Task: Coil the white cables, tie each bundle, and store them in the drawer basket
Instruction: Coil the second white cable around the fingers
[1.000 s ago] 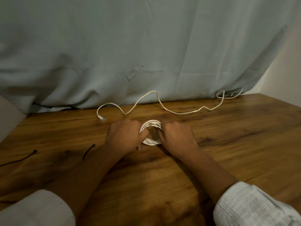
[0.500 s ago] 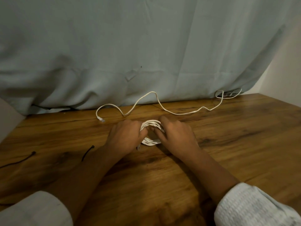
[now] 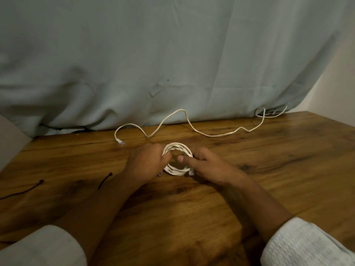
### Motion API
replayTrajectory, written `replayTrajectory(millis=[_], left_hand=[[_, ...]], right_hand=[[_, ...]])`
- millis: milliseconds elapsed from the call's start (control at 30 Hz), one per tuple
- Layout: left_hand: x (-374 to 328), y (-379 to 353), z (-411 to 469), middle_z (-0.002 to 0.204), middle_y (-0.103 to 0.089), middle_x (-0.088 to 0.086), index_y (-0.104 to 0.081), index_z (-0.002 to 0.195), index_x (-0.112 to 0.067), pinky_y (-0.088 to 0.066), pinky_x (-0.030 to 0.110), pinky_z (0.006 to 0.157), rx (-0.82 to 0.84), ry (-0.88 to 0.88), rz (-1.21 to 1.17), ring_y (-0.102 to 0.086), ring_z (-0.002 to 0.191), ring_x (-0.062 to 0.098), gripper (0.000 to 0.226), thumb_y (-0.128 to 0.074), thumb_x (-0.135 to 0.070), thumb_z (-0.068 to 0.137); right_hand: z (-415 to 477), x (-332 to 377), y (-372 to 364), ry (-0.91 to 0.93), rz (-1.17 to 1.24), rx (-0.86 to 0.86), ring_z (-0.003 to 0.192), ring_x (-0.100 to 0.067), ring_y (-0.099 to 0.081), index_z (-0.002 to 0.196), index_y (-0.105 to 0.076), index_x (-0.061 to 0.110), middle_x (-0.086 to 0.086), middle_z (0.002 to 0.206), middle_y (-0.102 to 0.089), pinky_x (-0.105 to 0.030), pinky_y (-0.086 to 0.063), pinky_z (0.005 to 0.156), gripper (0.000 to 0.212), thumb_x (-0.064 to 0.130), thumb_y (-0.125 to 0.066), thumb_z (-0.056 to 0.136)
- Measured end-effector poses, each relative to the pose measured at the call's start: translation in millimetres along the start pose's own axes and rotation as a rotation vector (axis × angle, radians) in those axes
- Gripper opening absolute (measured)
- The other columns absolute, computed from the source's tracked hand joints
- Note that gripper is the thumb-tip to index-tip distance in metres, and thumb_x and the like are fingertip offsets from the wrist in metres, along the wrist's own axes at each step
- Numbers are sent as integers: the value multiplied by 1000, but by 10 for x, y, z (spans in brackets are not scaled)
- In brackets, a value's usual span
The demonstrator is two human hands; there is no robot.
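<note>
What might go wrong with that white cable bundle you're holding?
No tie shows on the coil, so if the left hand or right hand loosens its grip, the loops may spring apart. The nearest black tie lies apart on the table, so fetching it probably means holding the coil one-handed.

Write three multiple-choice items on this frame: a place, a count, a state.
1. Where is the loose cable? A) on the table behind the coil B) across a sleeve C) round a wrist
2. How many black ties lie on the table? A) one B) two C) four
3. Who holds the coil? A) nobody B) one hand C) both hands
1 A: it runs along the back edge. 2 B: one by the left forearm, another farther left. 3 C: the left hand grips its left side, the right hand its right.
</note>
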State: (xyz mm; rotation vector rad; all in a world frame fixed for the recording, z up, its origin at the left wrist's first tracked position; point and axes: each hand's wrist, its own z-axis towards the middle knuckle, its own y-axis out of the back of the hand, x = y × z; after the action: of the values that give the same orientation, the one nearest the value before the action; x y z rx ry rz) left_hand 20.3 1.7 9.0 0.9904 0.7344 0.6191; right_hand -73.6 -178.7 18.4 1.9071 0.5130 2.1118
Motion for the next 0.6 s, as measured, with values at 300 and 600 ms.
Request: replayTrajectory(millis=[300,600], left_hand=[[58,-15,-1,77,-71,-4,-63,76,-27,-47,35,63,44,-27,-98,-64,73,17,37,-43,-47,101],[11,24,15,69,-71,-11,-71,89,-33,-56,38,72,27,24,-64,-67,73,10,46,-45,-70,95]], right_hand=[[44,-99,102,-78,237,216,45,-9,-34,110,-62,8,3,61,-45,-21,-26,40,27,33,-52,108],[82,-74,-37,9,-590,-195,80,-18,-65,99,-63,16,-2,87,-70,-42,-53,74,33,39,-42,110]])
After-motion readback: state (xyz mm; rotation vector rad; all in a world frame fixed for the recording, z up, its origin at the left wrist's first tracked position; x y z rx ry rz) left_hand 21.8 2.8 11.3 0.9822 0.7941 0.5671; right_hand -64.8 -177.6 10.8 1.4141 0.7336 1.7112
